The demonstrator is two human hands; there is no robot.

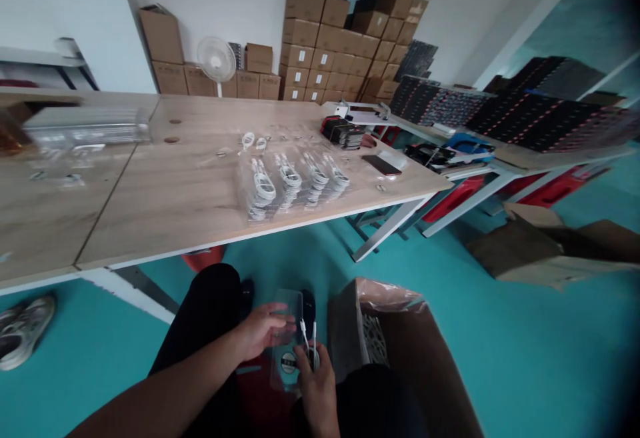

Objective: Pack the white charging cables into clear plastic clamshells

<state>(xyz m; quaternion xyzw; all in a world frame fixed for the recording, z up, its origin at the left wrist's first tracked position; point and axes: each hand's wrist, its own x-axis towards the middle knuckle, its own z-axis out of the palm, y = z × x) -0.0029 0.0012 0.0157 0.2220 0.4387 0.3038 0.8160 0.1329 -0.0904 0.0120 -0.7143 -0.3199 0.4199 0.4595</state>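
Observation:
Low over my lap, my left hand (265, 333) grips a clear plastic tray (285, 371) by its left side, fingers bent around it. A round dark label shows near the tray's lower end. Close beside it, my right hand (319, 381) pinches a coiled white charging cable (314, 356), with two straight cable ends sticking up from the fingers. The coil lies over the tray's right edge; I cannot tell whether it touches the plastic. On the table, stacks of similar clear trays with coiled white cables (264, 188) stand in a row near the front edge.
To my right is a lined cardboard box (345, 331) with white cables (374, 339) inside. The wooden table (165, 198) spans the front. On it are a bundle of dark flat packs (343, 133), a dark phone-like slab (381, 165) and stacked clear trays (90, 125). An open carton (520, 251) lies right.

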